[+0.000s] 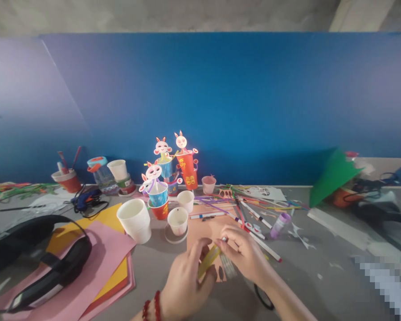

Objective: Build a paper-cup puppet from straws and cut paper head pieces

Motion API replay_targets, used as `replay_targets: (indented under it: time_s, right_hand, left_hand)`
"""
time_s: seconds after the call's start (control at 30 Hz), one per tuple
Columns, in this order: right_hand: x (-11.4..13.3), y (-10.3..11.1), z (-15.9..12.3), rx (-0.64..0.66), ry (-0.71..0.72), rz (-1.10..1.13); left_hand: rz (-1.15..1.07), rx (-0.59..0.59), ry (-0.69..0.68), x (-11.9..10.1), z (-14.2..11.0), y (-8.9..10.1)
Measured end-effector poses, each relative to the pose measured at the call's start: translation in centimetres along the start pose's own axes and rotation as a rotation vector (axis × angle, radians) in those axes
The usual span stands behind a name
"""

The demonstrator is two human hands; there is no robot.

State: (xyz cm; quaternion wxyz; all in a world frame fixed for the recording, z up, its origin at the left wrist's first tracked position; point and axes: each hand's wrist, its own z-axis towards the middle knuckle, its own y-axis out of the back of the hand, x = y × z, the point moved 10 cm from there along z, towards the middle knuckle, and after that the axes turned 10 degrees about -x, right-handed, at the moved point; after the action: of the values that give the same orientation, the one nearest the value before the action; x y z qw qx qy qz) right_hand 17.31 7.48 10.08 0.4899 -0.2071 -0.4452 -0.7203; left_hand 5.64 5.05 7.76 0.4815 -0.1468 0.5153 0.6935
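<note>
**Both hands on one little yellow piece, and a pretty packed desk around them**

So the left hand point(187, 278) has its fingers curled round a slim yellow piece point(209, 260), gripping it at a slant, and the right hand point(245, 249) pinches its far end between thumb and finger. Too blurry to say what it is exactly. It's up over the near end of a peach sheet point(200, 227), around the middle of the desk point(163, 281).

Elbow room: there's a strip of grey desktop between the left hand and the pink paper point(103, 243), which sits towards the desk's left side with a black headset point(58, 276) on it. A bigger patch of grey shows right of the right forearm, though a dark cord point(263, 301) pokes out just beside that arm.

Going towards the back edge it gets tight. A small white cup point(178, 223) stands just past the sheet's left edge, the stacked white cups point(134, 223) left of that. Markers and a purple glue stick point(280, 224) are off to the right. The tall red cup point(189, 171) stands near the back edge, by the blue panel point(237, 98).
</note>
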Motion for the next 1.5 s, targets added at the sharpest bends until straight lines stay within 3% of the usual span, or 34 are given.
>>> replay_targets:
  time_s: [0.1, 0.27, 0.47, 0.63, 0.77, 0.9, 1.03, 1.27, 1.37, 1.43, 1.5]
  right_hand:
    - [-0.6, -0.3, -0.1, -0.048, -0.064, -0.005]
    - [-1.9, -0.7, -0.9, -0.184, -0.202, 0.091]
    - [-3.9, -1.8, -1.9, -0.232, -0.336, 0.174]
    - [-2.8, -1.6, -1.7, -0.235, -0.280, 0.258]
    - [-1.3, -1.1, -1.9, -0.220, -0.254, 0.241]
    - [1.3, -0.5, -2.3, -0.243, -0.072, 0.034]
    - [3.5, -1.1, -2.4, -0.194, 0.121, -0.174]
    - [6.7, -0.3, -3.1, -0.186, 0.367, -0.111]
    - [6.2, 0.9, -3.1, -0.260, 0.325, 0.026]
    - [4.6, 2.1, -2.7, -0.354, 0.196, 0.108]
    - [2.9, 2.3, -2.2, -0.365, 0.064, 0.200]
  left_hand:
    - [0.258, -0.116, -0.212, -1.7, -0.1, 0.9]
    - [0.468, -0.110, -0.340, -2.9, 0.0, 0.3]
    - [0.529, -0.131, -0.345, -3.5, 0.3, 0.3]
    - [0.534, -0.131, -0.397, -3.2, 0.3, 0.5]
    - [0.368, -0.229, -0.326, -2.0, 0.6, 2.2]
    - [0.053, -0.282, -0.011, 1.9, 1.2, 3.1]
    - [-0.284, -0.331, 0.203, 4.6, 1.0, 2.4]
    - [-0.609, -0.309, 0.281, 4.3, -0.3, 0.8]
    - [-0.758, -0.268, 0.360, 4.3, -0.9, 0.0]
    - [-0.874, -0.165, 0.382, 3.6, -1.0, -1.0]
    - [-0.934, -0.082, 0.369, 2.7, -1.0, -1.6]
